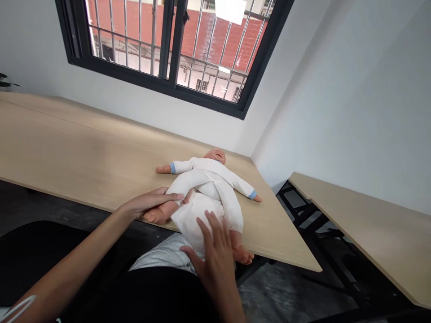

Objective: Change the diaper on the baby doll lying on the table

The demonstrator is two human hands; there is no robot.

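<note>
A baby doll [210, 177] in a white garment with blue cuffs lies on its back on the wooden table [84, 152], head toward the window, arms spread. My left hand [153, 201] lies flat with fingers stretched along the doll's bare left-side leg. My right hand [215, 251] rests open, fingers spread, on a white cloth [188, 220] over the doll's lower body, next to its other leg and foot at the table's front edge.
A second wooden table [363, 220] stands to the right across a gap with dark metal frames. A barred window [175, 45] is in the wall behind. A plant leaf [5, 80] shows at far left.
</note>
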